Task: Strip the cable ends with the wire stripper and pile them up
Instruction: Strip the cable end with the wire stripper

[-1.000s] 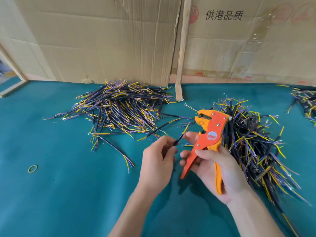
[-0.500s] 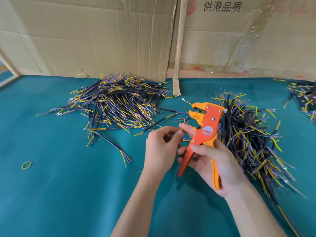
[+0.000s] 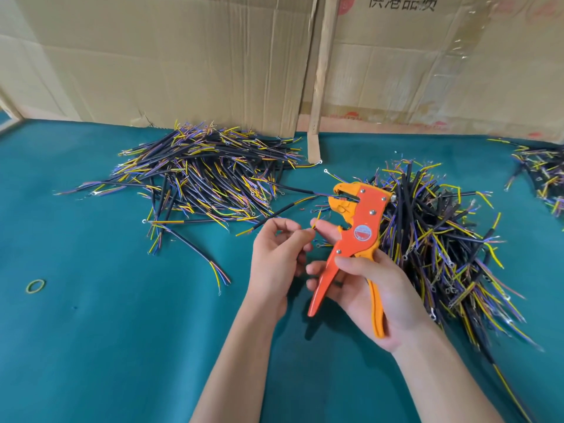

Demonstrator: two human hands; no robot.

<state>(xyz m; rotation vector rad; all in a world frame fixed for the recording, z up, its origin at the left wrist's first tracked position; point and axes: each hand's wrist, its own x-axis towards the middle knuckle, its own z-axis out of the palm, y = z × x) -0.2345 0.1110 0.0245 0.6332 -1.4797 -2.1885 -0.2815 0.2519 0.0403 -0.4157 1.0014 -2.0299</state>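
Note:
My right hand [image 3: 369, 288] grips the orange wire stripper [image 3: 361, 230] by its handles, jaws pointing up and left above the green table [image 3: 122, 346]. My left hand [image 3: 276, 257] sits just left of it and pinches a cable, of which only a thin yellow wire end [image 3: 316, 217] shows, touching my right index fingertip; the rest is hidden in the fingers. A spread pile of black cables [image 3: 207, 178] with yellow and purple ends lies at the back left. A denser cable pile [image 3: 442, 236] lies right behind the stripper.
A cardboard wall [image 3: 183, 62] and a wooden slat [image 3: 320, 87] close off the back. A third cable pile [image 3: 543, 172] sits at the far right edge. One stray cable [image 3: 195, 251] and a yellow rubber band [image 3: 35, 285] lie on the left.
My left hand has turned, so the black cable that stuck out of it is now hidden and only a yellow wire tip shows. The stripper stays in my right hand.

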